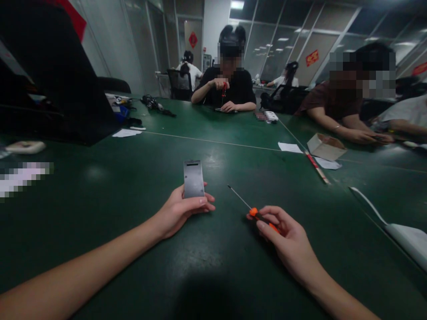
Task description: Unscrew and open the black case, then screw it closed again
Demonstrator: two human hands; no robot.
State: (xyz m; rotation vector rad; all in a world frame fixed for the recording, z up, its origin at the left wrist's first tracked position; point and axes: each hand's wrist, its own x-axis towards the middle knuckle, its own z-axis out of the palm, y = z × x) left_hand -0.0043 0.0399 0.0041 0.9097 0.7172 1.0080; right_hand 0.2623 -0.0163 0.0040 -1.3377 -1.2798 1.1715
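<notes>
My left hand (183,209) grips the lower end of a flat grey metal piece (193,180), thumb across its front and fingers behind. The piece stands tilted up, with a dark slot near its top and small dark spots that look like screws or holes. To the right, my right hand (283,231) holds a screwdriver (255,212) by its orange and black handle. The thin shaft points up and left toward the metal piece, and its tip is apart from it. Part of the handle is hidden by my fingers.
Across the green table (133,178) a person (230,89) works with a red-handled screwdriver. Another person (347,111) sits at the right, near an open cardboard box (326,146). Black cables (155,106) lie at the back left; a large dark object (50,71) looms at the left.
</notes>
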